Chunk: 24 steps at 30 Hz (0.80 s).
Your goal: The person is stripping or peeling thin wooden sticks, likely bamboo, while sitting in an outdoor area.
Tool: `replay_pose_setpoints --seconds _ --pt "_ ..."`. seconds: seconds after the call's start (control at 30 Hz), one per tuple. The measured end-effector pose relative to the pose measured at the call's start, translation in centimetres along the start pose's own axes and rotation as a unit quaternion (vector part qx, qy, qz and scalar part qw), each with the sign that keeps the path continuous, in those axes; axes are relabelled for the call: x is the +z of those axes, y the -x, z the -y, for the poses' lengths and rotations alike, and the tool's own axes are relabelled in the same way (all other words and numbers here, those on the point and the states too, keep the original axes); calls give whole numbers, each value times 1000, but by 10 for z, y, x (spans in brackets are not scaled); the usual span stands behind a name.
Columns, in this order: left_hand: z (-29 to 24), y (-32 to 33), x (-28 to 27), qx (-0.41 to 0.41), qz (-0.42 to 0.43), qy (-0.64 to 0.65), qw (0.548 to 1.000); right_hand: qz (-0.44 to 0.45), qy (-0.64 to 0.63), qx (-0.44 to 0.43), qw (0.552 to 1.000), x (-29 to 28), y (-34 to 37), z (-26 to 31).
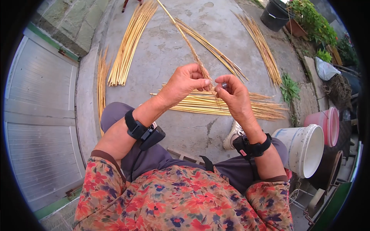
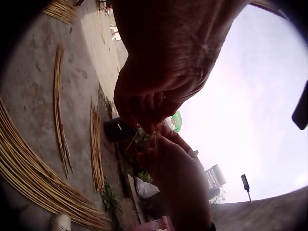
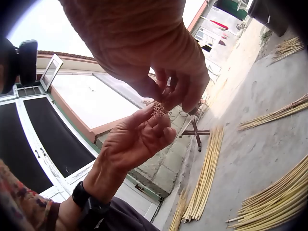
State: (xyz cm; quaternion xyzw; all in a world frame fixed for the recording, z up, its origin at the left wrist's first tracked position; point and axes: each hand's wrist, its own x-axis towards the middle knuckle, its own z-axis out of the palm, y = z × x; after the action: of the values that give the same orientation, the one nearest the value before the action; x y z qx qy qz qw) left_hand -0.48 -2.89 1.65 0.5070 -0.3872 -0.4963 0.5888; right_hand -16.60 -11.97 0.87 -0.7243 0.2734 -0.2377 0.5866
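Note:
In the head view my left hand [image 1: 185, 82] pinches a long dried stalk [image 1: 187, 43] near its bushy seed head, thumb and fingers around it. The stalk slants away up and to the left. My right hand [image 1: 236, 98] has thumb and forefinger pinched together at the wispy end of the head, close beside the left fingertips. A metal ring-like band [image 1: 224, 85] sits on a right finger. The right wrist view shows the crinkled seed-head end [image 3: 159, 109] between both hands' fingertips. Shadow hides much of the grip in the left wrist view.
Bundles of stalks lie on concrete: a large bundle [image 1: 129, 46] at left, a wide one [image 1: 204, 104] just beyond my knees, a thin one [image 1: 216, 48] and another [image 1: 264, 50] at right. A white bucket [image 1: 296, 148], pink bucket [image 1: 329, 125] and black bucket [image 1: 274, 17] stand at right.

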Motion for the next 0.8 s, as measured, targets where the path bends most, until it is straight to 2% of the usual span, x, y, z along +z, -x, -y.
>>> replay_pose_setpoints --seconds 0.13,0.2,0.33,0.63,0.8 --pt "-1 0 2 4 -13 -3 1000 -15 55 -18 998 1 2 7" --pt "4 -3 1 19 -24 -4 1000 -76 118 -138 980 3 2 7" --pt "5 -6 4 57 -44 -45 996 -84 130 -138 978 7 7 21" --pt "7 -8 6 63 -45 -94 993 -78 60 -40 994 9 0 3" --pt "7 -8 6 66 -52 -115 990 -74 42 -41 996 10 -2 3"
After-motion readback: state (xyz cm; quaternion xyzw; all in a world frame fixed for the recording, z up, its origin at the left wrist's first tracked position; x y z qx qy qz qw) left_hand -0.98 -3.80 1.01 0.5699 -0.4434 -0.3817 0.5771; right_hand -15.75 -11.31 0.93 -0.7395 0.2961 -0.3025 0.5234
